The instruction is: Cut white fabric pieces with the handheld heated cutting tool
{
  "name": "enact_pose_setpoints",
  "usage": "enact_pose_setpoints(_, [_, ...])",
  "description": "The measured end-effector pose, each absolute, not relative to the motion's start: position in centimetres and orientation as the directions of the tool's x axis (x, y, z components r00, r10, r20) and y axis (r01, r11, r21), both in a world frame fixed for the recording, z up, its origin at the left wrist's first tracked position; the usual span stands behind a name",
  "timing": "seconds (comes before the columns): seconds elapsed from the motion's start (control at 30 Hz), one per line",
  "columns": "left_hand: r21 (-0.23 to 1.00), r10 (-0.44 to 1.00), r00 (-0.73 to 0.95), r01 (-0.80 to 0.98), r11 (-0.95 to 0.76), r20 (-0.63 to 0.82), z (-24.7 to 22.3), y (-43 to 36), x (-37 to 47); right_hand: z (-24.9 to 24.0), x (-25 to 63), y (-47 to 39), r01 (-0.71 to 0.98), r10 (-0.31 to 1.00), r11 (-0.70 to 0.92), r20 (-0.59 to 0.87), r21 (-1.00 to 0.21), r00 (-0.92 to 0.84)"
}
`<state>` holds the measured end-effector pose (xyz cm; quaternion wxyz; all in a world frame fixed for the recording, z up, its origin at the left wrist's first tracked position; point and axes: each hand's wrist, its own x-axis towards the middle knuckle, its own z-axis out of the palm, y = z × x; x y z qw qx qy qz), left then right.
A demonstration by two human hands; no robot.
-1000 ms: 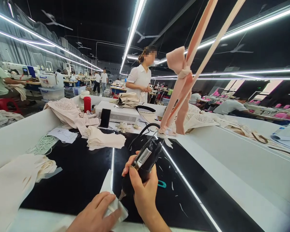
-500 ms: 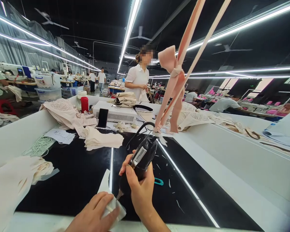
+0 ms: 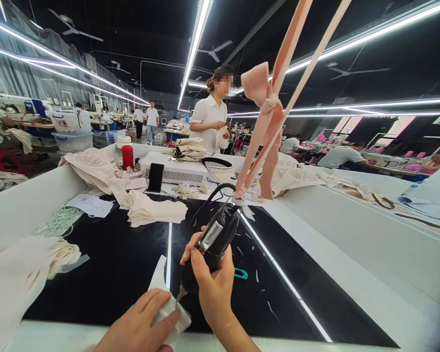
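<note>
My right hand is wrapped around a black corded handheld cutting tool with a silver lever on its side. The narrow metal tip points down and meets the edge of a pale fabric piece, beside my left fingers. My left hand presses on that piece with its fingers closed over it, near the front edge of the glossy black work surface. A translucent sheet seems to lie with the fabric. Pink fabric straps, knotted together, hold the tool's rear end from above.
Stacked beige pieces lie at the back, with a phone and a red bottle behind. A fabric pile is at left. A teal thread snipper and scraps lie at right. A co-worker stands beyond the table.
My hands, the tool and the fabric stay almost in place. The co-worker's hands beyond the table have risen slightly, and the view has shifted a little.
</note>
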<state>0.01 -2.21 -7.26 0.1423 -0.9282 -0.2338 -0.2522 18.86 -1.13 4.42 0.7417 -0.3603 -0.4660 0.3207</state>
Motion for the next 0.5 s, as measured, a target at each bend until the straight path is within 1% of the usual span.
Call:
enact_pose_setpoints(0.13, [-0.076,0.421,0.747,0.529,-0.845,0.514,-5.1,-3.0,-0.1,4.7,18.8,-1.1,-0.126,0.785,0.577,0.507,-0.807,0.356])
enact_pose_setpoints(0.3, [0.016,0.529,0.74,0.575,-0.818,0.414,-1.8,-4.2,0.0,5.2,18.8,-1.1,-0.116,0.75,0.625,0.553,-0.772,0.364])
enact_pose_setpoints(0.4, [0.043,0.534,0.754,0.563,-0.825,0.383,-0.8,-4.1,-0.1,5.3,18.8,-0.9,-0.141,0.743,0.642,0.566,-0.754,0.357])
enact_pose_setpoints(0.5, [0.053,0.522,0.757,0.548,-0.835,0.393,-0.8,-3.8,-0.3,5.4,18.9,-0.9,-0.138,0.742,0.64,0.562,-0.756,0.366])
